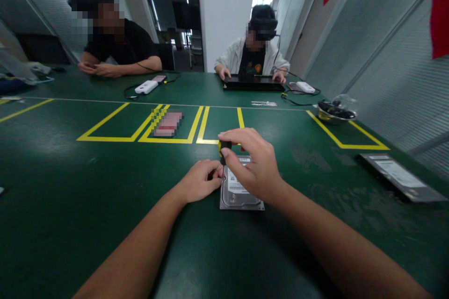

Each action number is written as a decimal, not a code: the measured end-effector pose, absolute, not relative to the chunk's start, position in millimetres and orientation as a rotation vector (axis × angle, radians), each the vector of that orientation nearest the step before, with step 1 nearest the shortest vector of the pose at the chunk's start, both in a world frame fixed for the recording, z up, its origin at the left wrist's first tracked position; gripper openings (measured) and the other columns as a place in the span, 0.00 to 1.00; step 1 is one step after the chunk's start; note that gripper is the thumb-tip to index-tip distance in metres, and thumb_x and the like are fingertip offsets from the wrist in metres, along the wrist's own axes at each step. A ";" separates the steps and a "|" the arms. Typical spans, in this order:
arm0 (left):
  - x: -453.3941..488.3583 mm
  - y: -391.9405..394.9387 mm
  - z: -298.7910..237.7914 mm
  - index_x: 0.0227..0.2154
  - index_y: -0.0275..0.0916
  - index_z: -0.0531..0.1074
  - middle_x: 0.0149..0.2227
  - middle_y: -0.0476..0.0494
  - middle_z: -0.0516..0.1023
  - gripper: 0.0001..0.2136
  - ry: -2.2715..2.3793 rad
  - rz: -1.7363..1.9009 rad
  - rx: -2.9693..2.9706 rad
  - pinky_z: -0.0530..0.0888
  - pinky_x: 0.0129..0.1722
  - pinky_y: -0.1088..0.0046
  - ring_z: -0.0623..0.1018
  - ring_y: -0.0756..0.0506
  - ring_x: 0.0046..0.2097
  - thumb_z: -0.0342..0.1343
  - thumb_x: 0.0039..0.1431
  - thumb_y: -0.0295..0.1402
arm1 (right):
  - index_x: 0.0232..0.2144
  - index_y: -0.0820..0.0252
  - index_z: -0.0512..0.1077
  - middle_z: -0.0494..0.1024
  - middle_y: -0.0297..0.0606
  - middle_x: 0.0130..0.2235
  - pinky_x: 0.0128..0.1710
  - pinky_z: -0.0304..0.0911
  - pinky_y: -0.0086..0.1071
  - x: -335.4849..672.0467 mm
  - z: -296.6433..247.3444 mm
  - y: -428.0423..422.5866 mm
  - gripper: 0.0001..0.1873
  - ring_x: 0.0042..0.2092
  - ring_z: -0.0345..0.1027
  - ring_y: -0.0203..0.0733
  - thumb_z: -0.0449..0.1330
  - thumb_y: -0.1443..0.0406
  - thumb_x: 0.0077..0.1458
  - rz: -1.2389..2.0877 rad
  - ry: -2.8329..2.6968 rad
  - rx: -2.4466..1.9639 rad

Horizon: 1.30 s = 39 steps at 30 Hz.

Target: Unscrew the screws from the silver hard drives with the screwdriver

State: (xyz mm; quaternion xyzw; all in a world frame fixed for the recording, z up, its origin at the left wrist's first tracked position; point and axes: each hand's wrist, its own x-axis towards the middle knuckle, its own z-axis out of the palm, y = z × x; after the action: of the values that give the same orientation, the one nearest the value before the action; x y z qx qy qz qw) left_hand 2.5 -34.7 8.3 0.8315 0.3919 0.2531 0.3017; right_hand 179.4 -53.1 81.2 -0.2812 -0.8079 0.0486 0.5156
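- The right hand pinches a small black-and-yellow tool in its fingertips, held upright over the hard drive.
- The left hand is curled shut against the drive's left edge, bracing it; whether it grips anything I cannot tell.
- The drive lies flat on the green tabletop, under and between both hands.
- Risk: the tool tip could slip and scratch the drive if the bracing loosens.
- Well right of the hands lies a flat black case.
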 end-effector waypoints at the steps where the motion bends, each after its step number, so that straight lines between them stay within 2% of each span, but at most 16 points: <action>1: 2.5 -34.5 7.8 0.26 0.37 0.65 0.26 0.52 0.68 0.03 1.041 0.670 2.202 0.62 0.33 0.73 0.67 0.49 0.31 0.53 0.54 0.28 | 0.44 0.59 0.72 0.78 0.37 0.44 0.46 0.65 0.36 179.5 81.0 -53.2 0.13 0.46 0.70 0.38 0.57 0.71 0.56 0.120 -1.942 -0.670; 8: 2.2 -34.5 5.8 0.27 0.37 0.66 0.26 0.52 0.68 0.03 1.079 0.629 2.158 0.62 0.31 0.74 0.67 0.49 0.31 0.52 0.54 0.28 | 0.44 0.58 0.71 0.79 0.36 0.43 0.46 0.65 0.36 178.5 79.9 -52.8 0.13 0.45 0.71 0.38 0.62 0.67 0.54 0.117 -1.960 -0.642; 13: 2.3 -35.2 6.6 0.25 0.37 0.65 0.25 0.53 0.67 0.03 1.091 0.620 2.142 0.61 0.30 0.74 0.67 0.50 0.30 0.52 0.53 0.28 | 0.40 0.59 0.73 0.74 0.40 0.42 0.40 0.67 0.36 177.8 79.5 -51.7 0.12 0.45 0.69 0.40 0.64 0.64 0.53 0.133 -1.900 -0.665; 17: 2.7 -35.6 9.6 0.25 0.37 0.64 0.25 0.53 0.67 0.03 1.072 0.640 2.175 0.61 0.31 0.74 0.66 0.50 0.30 0.53 0.52 0.27 | 0.39 0.58 0.73 0.74 0.37 0.38 0.40 0.67 0.35 178.5 79.7 -52.4 0.08 0.42 0.68 0.39 0.61 0.65 0.56 0.136 -1.889 -0.697; 23: 2.4 -35.2 10.1 0.26 0.37 0.65 0.26 0.52 0.68 0.03 1.063 0.639 2.200 0.63 0.34 0.72 0.67 0.48 0.31 0.52 0.53 0.28 | 0.47 0.56 0.70 0.77 0.38 0.46 0.43 0.67 0.38 179.0 79.2 -53.1 0.14 0.46 0.70 0.40 0.55 0.70 0.58 0.156 -1.919 -0.685; 26: 2.6 -35.5 9.5 0.26 0.37 0.65 0.26 0.51 0.69 0.03 1.079 0.627 2.178 0.63 0.33 0.73 0.67 0.48 0.31 0.52 0.53 0.28 | 0.46 0.58 0.71 0.76 0.41 0.46 0.41 0.67 0.37 178.4 78.6 -52.9 0.13 0.48 0.69 0.41 0.58 0.67 0.57 0.162 -1.920 -0.679; 30: 3.0 -35.8 9.2 0.25 0.37 0.64 0.26 0.51 0.67 0.04 1.110 0.610 2.155 0.62 0.31 0.74 0.67 0.49 0.31 0.52 0.53 0.28 | 0.43 0.58 0.73 0.74 0.39 0.40 0.38 0.67 0.36 178.0 78.4 -52.5 0.14 0.43 0.68 0.40 0.63 0.61 0.54 0.144 -1.900 -0.699; 34: 2.8 -35.6 9.6 0.24 0.37 0.63 0.26 0.52 0.67 0.05 1.079 0.644 2.189 0.62 0.31 0.73 0.66 0.49 0.30 0.53 0.53 0.28 | 0.43 0.59 0.73 0.76 0.38 0.39 0.41 0.66 0.36 178.9 79.7 -52.7 0.10 0.42 0.68 0.39 0.60 0.66 0.57 0.127 -1.925 -0.706; 39: 2.6 -35.3 9.6 0.27 0.37 0.66 0.27 0.51 0.69 0.03 1.070 0.634 2.182 0.64 0.34 0.72 0.68 0.48 0.32 0.52 0.55 0.29 | 0.46 0.57 0.71 0.77 0.37 0.43 0.42 0.66 0.37 178.7 80.4 -54.3 0.14 0.44 0.70 0.40 0.55 0.69 0.57 0.149 -1.938 -0.700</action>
State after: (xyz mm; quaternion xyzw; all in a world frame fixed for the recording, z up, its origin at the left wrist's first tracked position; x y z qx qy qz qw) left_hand 2.6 -35.3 9.6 0.8261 0.4050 0.2400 0.3097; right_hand 178.7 -54.3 80.4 -0.2909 -0.8056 0.0618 0.5124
